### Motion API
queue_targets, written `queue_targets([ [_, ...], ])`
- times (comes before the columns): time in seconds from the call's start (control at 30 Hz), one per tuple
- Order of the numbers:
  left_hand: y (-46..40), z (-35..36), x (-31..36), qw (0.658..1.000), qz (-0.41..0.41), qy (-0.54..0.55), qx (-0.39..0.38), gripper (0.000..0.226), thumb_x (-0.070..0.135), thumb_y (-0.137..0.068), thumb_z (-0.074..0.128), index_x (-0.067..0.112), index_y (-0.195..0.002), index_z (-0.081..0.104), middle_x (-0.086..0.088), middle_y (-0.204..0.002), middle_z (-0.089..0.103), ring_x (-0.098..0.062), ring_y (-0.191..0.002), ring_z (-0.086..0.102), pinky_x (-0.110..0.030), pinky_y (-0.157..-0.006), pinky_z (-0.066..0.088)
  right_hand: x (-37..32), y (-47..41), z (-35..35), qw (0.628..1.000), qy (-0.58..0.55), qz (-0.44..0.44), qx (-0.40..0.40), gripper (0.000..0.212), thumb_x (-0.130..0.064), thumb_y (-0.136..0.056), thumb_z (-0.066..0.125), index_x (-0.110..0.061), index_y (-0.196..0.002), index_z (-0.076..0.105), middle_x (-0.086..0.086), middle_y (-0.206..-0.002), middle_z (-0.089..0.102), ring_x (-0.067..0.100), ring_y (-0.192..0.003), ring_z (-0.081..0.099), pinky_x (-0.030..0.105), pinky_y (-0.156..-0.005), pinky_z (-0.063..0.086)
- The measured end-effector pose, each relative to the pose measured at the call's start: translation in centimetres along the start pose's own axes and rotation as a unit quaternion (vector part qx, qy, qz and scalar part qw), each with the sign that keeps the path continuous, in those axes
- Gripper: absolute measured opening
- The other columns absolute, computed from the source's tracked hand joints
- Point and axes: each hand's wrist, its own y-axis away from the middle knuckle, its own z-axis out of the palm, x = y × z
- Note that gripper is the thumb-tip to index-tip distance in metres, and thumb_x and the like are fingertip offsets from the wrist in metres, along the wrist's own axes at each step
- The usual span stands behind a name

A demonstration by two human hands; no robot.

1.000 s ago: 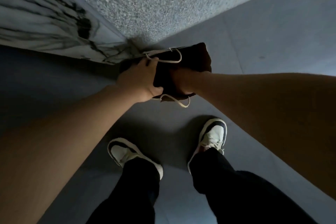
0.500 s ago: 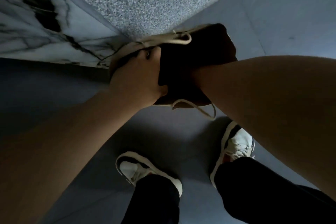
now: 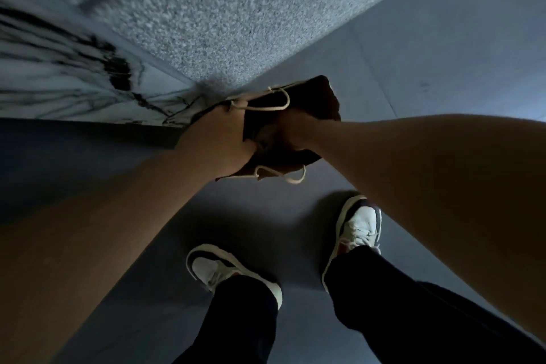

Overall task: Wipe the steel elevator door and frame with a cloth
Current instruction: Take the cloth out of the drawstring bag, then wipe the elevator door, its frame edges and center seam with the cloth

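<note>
I look straight down in dim light. A dark brown bag (image 3: 307,97) with pale cord handles hangs in front of me at waist height. My left hand (image 3: 218,139) grips its left rim by the upper cord. My right hand (image 3: 292,130) is pushed into the bag's mouth; its fingers are hidden inside. No cloth and no steel elevator door or frame shows in the view.
A speckled grey granite wall (image 3: 221,18) and a white marble panel with black veins (image 3: 68,80) meet in a corner just beyond the bag. Grey floor tiles (image 3: 428,47) spread to the right. My two white shoes (image 3: 359,227) stand below.
The bag and both hands have dropped lower and moved away from the camera since half a second ago. My right foot has shifted left; the view tilted back toward the wall.
</note>
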Motion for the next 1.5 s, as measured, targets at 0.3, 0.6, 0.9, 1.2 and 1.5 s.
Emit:
queue_targets([
  [0.3, 6.9, -11.5, 4.5, 0.998, -0.031, 0.008, -0.052, 0.033, 0.025, -0.091, 0.054, 0.010, -0.120, 0.060, -0.010, -0.110, 0.064, -0.027, -0.096, 0.060, -0.034, -0.073, 0.048, -2.1, 11.8, -11.3, 0.997, -0.057, 0.043, 0.017, 0.038, -0.043, -0.087, 0.059, -0.008, -0.099, 0.067, 0.009, -0.083, 0.070, 0.024, -0.069, 0.065, 0.026, -0.053, 0.049],
  [0.6, 15.8, -21.2, 8.0, 0.994, -0.008, 0.104, -0.034, 0.091, 0.051, -0.078, 0.073, 0.022, -0.152, 0.027, -0.004, -0.154, 0.039, -0.022, -0.138, 0.042, -0.034, -0.107, 0.039, -6.1, 24.8, -23.8, 0.991, -0.129, 0.029, -0.015, 0.003, -0.011, -0.081, 0.053, -0.012, -0.079, 0.056, 0.008, -0.061, 0.054, 0.015, -0.048, 0.040, 0.022, -0.044, 0.031],
  [0.9, 23.1, -30.1, 10.3, 0.955, 0.044, 0.283, 0.081, 0.084, 0.051, -0.057, 0.084, 0.028, -0.131, 0.052, 0.009, -0.121, 0.064, -0.011, -0.111, 0.060, -0.030, -0.096, 0.051, -12.6, 35.8, -31.5, 0.953, -0.301, -0.023, 0.034, 0.044, -0.003, -0.071, 0.054, -0.004, -0.115, 0.056, 0.020, -0.086, 0.056, 0.025, -0.069, 0.052, 0.028, -0.052, 0.050],
  [1.2, 29.9, -36.1, 13.8, 0.801, 0.044, 0.589, 0.098, 0.048, -0.016, -0.086, 0.050, 0.011, -0.123, 0.063, -0.013, -0.114, 0.068, -0.026, -0.092, 0.067, -0.037, -0.062, 0.059, -17.9, 46.5, -31.9, 0.942, -0.309, -0.066, 0.114, 0.050, -0.011, -0.076, 0.076, -0.026, -0.119, 0.054, 0.011, -0.119, 0.062, 0.028, -0.106, 0.061, 0.051, -0.090, 0.053],
  [1.5, 37.0, -39.9, 17.2, 0.713, 0.063, 0.696, 0.062, 0.058, -0.011, -0.059, 0.032, -0.006, -0.107, 0.063, -0.026, -0.110, 0.065, -0.035, -0.100, 0.061, -0.041, -0.078, 0.056, -20.5, 56.0, -30.9, 0.907, -0.326, -0.104, 0.246, 0.087, -0.013, -0.066, 0.088, -0.035, -0.137, 0.042, -0.004, -0.123, 0.058, 0.023, -0.105, 0.063, 0.049, -0.070, 0.060],
])
